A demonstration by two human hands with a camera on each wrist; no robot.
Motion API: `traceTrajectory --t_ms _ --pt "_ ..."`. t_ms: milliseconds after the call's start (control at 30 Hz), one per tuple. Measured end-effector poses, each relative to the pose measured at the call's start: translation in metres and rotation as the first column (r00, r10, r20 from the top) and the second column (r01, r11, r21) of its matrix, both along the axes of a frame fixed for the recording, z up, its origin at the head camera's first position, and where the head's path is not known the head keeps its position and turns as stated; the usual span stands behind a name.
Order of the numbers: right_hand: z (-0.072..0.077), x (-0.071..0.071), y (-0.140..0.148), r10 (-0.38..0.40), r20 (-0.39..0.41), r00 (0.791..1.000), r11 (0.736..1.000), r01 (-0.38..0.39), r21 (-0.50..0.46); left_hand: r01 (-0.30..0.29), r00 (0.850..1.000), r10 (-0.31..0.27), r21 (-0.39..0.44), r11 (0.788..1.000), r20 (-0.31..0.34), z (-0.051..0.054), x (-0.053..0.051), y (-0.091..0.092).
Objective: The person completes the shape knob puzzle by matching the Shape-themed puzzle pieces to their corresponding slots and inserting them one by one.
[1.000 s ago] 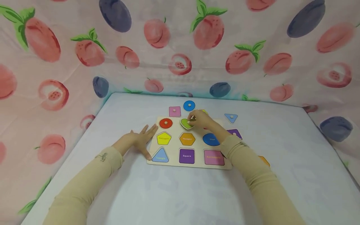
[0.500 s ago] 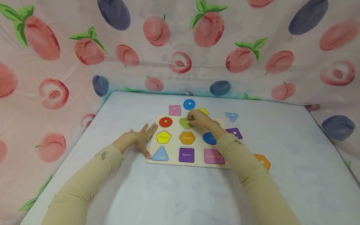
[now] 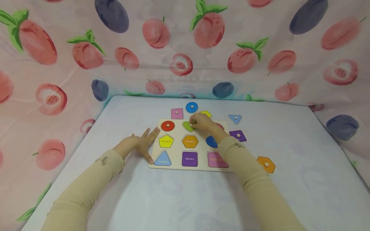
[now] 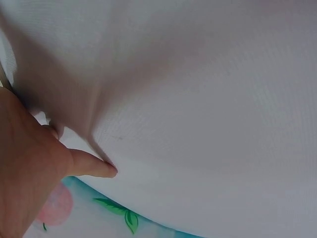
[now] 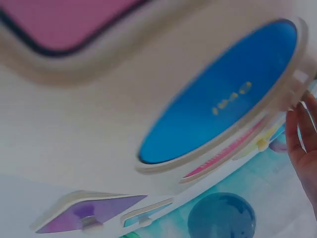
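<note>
Head view: touched puzzle board's [image 3: 177, 141] left edge with splayed left hand [image 3: 140, 143], likely steadying; pinched green heart [image 3: 188, 127] by knob [image 3: 190, 124] with right hand [image 3: 201, 122], board's top-middle.

The shape-puzzle board [image 3: 176, 160] looks like smooth wood, its oval recess [image 5: 218, 89] matt. The worktop [image 3: 185, 199] has a matt, finely textured, clothlike surface; beyond its far edge hangs lightly creased printed fabric [image 3: 214, 61].
</note>
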State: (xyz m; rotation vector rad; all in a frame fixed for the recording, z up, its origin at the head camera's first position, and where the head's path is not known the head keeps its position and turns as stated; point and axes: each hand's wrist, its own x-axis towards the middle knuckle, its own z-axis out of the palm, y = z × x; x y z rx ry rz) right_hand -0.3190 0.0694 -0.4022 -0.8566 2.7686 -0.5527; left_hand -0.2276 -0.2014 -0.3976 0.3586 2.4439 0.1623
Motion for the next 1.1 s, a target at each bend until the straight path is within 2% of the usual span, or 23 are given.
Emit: traceTrajectory --t_ms 200,267,367,500,633,767,900,1100 --pt "-0.003 0.005 -0.004 -0.068 0.014 0.998 0.995 0.069 -0.072 0.000 1.000 -0.001 0.042 0.999 0.017 0.000 0.000 -0.005" --pt "-0.002 0.005 -0.007 -0.080 0.029 0.996 0.993 0.082 -0.081 0.017 0.999 -0.018 0.045 0.999 0.032 0.000 -0.001 -0.008" --pt "-0.001 0.004 -0.008 -0.104 0.060 0.993 0.989 0.109 -0.096 0.039 0.997 -0.044 0.092 0.995 0.056 0.000 -0.004 -0.009" --pt "-0.001 0.003 -0.005 -0.107 0.068 0.992 0.988 0.114 -0.103 0.064 0.996 -0.071 0.124 0.990 0.051 -0.001 -0.006 -0.007" --pt "-0.002 0.001 -0.002 -0.093 0.086 0.992 0.990 0.101 -0.097 0.064 0.998 -0.066 0.073 0.995 0.018 0.000 -0.002 -0.003" --pt "-0.001 0.001 -0.002 -0.118 0.123 0.985 0.988 0.129 -0.082 0.052 0.999 -0.052 0.067 0.996 -0.011 -0.002 0.002 -0.001" --pt "0.001 0.003 -0.003 -0.147 0.127 0.981 0.985 0.158 -0.076 0.040 0.999 -0.038 0.060 0.997 -0.029 -0.002 0.002 0.000" --pt "0.002 0.004 -0.006 -0.160 0.148 0.976 0.982 0.172 -0.073 0.016 1.000 -0.015 0.043 0.999 -0.022 -0.006 0.000 -0.002"
